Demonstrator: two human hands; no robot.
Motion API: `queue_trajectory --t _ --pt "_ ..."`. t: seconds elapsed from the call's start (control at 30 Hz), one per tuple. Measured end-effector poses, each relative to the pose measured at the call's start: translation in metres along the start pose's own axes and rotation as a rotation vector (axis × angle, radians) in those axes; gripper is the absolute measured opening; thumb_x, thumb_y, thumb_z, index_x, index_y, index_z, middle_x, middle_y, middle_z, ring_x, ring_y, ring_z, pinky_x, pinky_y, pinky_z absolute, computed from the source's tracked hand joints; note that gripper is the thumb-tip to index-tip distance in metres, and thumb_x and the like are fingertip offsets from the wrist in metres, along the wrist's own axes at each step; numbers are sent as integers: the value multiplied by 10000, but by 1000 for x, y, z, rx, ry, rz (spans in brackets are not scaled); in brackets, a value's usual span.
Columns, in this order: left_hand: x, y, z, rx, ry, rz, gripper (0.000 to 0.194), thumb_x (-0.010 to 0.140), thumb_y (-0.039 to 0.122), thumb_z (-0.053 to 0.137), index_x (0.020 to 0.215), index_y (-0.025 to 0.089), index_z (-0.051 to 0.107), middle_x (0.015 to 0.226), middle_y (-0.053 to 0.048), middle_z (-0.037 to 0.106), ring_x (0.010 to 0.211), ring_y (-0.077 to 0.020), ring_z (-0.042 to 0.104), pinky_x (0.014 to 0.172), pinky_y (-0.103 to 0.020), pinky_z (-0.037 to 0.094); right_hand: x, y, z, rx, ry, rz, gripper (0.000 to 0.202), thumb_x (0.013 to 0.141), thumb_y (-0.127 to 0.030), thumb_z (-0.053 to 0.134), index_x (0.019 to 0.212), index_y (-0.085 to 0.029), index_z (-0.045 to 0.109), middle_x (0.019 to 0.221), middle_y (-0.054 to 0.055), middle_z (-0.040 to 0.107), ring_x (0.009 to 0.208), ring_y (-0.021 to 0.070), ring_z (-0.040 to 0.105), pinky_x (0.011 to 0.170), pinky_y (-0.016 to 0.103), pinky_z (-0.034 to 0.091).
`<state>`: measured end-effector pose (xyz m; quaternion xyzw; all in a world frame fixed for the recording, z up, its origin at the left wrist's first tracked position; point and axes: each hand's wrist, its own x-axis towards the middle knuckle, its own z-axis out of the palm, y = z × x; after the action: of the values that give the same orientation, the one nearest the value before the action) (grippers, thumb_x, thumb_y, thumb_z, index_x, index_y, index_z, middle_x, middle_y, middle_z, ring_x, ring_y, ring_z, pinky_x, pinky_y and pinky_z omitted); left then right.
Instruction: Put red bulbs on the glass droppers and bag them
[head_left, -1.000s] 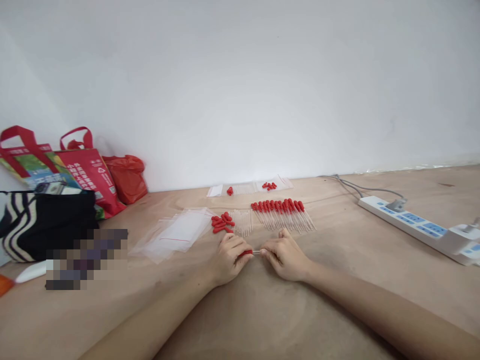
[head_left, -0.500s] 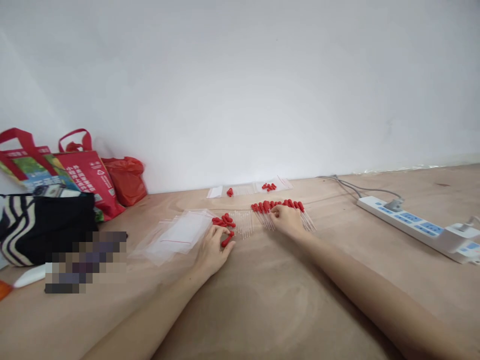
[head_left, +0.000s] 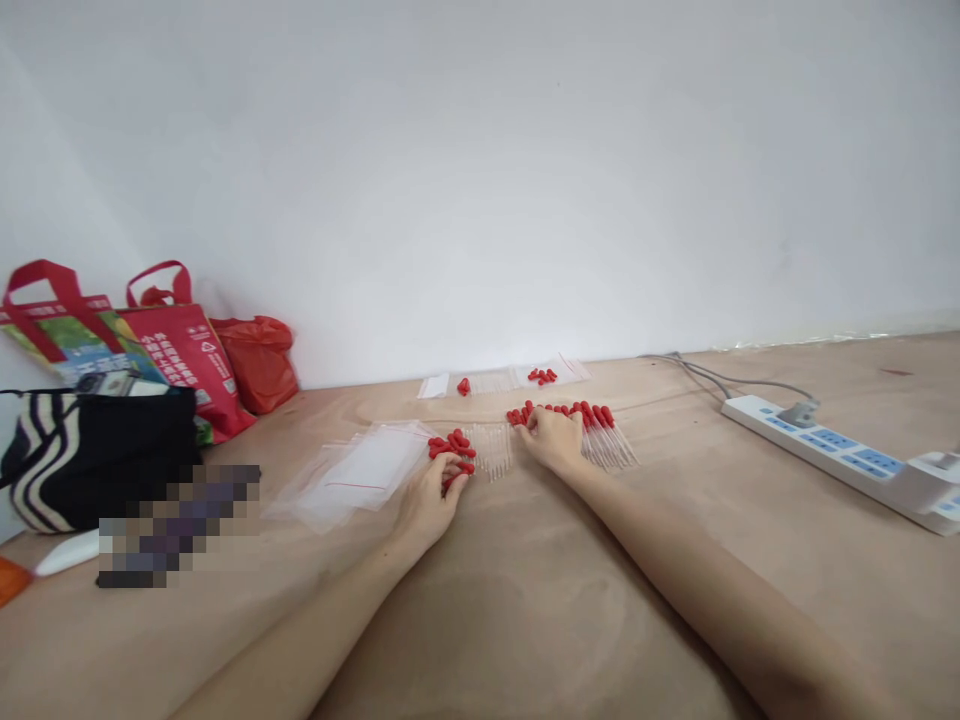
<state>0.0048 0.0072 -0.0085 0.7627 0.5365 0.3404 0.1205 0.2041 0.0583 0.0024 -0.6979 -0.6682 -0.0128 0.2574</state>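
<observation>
Near the middle of the table my left hand [head_left: 433,492] is curled round a red rubber bulb [head_left: 454,480], thumb and fingers close on it. Just beyond it lies a small pile of red bulbs [head_left: 450,441], beside a row of thin clear tubes [head_left: 491,450]. My right hand [head_left: 551,437] rests over the left part of a row of red-topped droppers [head_left: 606,430], its fingers bent down; what they hold, if anything, is too small to make out. Left of my left hand, flat clear zip bags [head_left: 367,465] lie spread in an overlapping stack.
Filled clear bags [head_left: 491,381] with red bulbs and tubes lie by the wall. A white power strip [head_left: 847,450] with cables is at right. Red shopping bags [head_left: 184,360], a black striped bag [head_left: 112,455] and a blurred dark item [head_left: 184,525] stand or lie at left.
My right hand has moved left along the dropper row, uncovering droppers on its right. My left hand's fingers have closed in on the red bulb. The view has shifted slightly.
</observation>
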Motion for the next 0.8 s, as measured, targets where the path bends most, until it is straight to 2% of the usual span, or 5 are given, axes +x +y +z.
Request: queue_trajectory --t 0.2,0.33,0.5,0.63,0.8 --pt "0 4 -1 28 8 5 168 799 214 450 948 184 523 889 -39 655 856 -195 611 747 -323 468 0 -30 9 -84 -149 56 280 764 -310 417 763 -142 641 807 133 653 760 227 591 799 403 214" --pt "0 5 -1 44 9 17 186 796 210 467 963 176 542 933 -54 653 880 -203 606 761 -327 467 4 -40 13 -82 -229 93 260 745 -261 426 791 -141 652 845 154 650 782 240 595 807 423 206" --pt "-1 6 -2 45 26 76 162 803 202 473 939 169 555 941 -57 650 878 -198 602 760 -328 466 3 -42 11 -82 -222 64 266 761 -250 406 775 -126 640 833 158 647 781 243 593 802 415 217" --pt "-3 6 -3 52 71 157 147 797 196 498 929 167 556 928 -55 644 858 -194 595 756 -333 463 -11 -27 5 -27 -82 -30 291 830 -270 335 857 -96 566 843 162 631 798 238 576 740 358 270" --pt "-7 9 -1 19 39 296 170 776 172 532 943 168 563 876 -44 615 824 -174 582 741 -308 472 -47 24 -6 163 55 -425 237 879 -241 276 828 -140 484 797 79 614 712 170 545 730 318 281"
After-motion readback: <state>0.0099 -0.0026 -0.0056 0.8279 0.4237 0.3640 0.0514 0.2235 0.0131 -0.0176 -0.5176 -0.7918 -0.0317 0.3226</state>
